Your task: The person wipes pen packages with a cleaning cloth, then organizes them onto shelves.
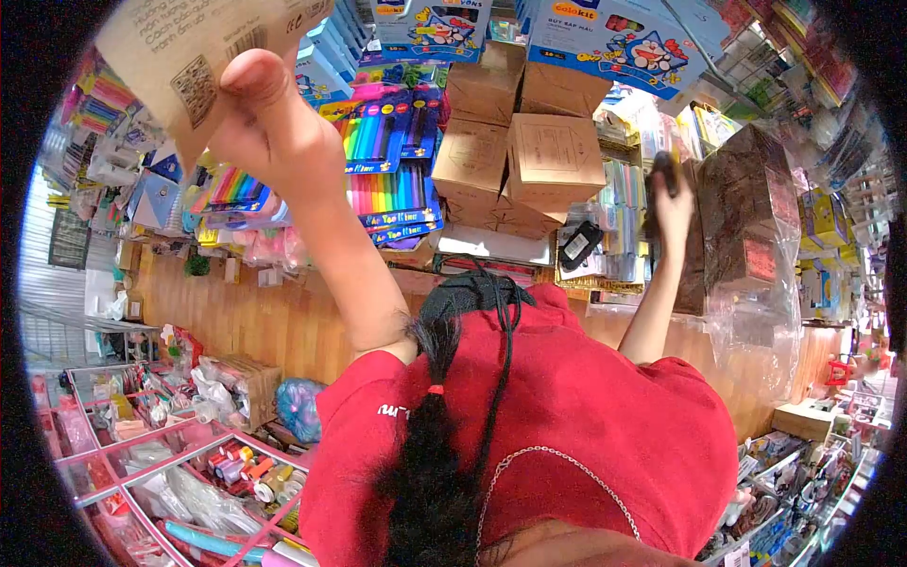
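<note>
My left hand (274, 128) is raised at the upper left, thumb pressed on a brown cardboard piece (213, 57) with printed text, a barcode and a QR code. My right hand (673, 203) is at the right, closed around a dark object (664, 180) that is blurred. Beside that hand stand thin, pale-edged packs (619, 213), with a black item bearing a white label (578, 246) at their left. Stacked brown boxes (556, 156) sit between my hands. Near my left forearm lie packs of coloured pens (392, 194).
Blue crayon boxes (614, 47) are at the top. A large plastic-wrapped carton (746, 217) stands at the right. Wooden floor (236, 307) shows behind me. A pink-edged rack (170, 435) with rolls and bags is at the lower left, with more crowded shelves (803, 491) at the lower right.
</note>
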A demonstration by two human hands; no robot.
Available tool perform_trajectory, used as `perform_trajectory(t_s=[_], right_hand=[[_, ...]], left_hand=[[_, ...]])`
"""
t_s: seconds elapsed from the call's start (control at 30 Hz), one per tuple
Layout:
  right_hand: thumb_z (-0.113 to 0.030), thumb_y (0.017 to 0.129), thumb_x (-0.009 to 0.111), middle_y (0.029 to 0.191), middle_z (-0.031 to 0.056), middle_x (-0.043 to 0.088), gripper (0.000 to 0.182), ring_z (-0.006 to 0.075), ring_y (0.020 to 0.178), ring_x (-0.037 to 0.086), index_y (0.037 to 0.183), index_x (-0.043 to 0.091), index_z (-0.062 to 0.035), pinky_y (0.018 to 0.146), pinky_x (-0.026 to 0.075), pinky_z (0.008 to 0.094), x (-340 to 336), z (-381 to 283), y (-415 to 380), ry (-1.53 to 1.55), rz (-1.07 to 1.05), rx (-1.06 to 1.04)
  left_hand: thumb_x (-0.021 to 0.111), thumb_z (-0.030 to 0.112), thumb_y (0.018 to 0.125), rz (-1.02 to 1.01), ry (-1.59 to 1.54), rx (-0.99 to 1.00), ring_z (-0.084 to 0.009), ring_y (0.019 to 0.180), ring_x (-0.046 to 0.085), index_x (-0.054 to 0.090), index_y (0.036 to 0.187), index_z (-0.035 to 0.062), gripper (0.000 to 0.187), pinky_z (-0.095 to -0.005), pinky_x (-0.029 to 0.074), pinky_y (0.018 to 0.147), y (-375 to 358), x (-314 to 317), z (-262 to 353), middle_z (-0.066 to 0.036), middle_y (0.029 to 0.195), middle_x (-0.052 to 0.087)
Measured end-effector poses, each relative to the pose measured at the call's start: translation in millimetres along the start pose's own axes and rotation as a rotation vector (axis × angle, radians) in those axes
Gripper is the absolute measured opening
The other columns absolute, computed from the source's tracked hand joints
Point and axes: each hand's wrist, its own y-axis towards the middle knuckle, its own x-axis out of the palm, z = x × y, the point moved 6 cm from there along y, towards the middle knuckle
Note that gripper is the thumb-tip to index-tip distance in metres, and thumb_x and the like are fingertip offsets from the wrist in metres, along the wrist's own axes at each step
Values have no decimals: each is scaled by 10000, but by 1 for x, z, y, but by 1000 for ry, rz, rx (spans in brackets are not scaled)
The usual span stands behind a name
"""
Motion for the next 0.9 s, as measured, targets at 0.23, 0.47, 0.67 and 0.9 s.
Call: perform_trajectory(t_s=[0.23,0.47,0.67,0.9], right_hand=[[-411,771,604,1222,289,438,636,361,1145,461,1284,420,-82,948,367,373,18,-6,-34,-482,-352,108],[-254,887,499,956,166,622,345,208,830,607,1101,552,11,764,460,300,-6,-154,-65,-12,-650,-263],[-306,871,522,997,139,628,444,210,950,602,1164,510,28,832,460,322,22,-241,-93,479,-1020,-452],[-328,889,493,1121,158,558,519,221,989,557,1263,390,17,865,427,346,26,-346,-76,745,-573,-678]], left_hand=[[597,113,834,49,-177,64,-305,1097,471,379,1216,44,445,-566,441,862,5,5,7,-143,1213,437],[592,202,856,-54,123,-176,-126,926,507,421,1241,-43,488,-242,413,792,-8,14,19,-97,1122,535],[548,58,803,-227,355,-67,-206,1040,530,409,1254,-23,478,-283,444,819,5,23,31,-148,1252,475],[584,-37,706,-309,385,47,-347,1166,457,394,1313,50,642,-361,385,935,18,32,69,-197,1335,386]])
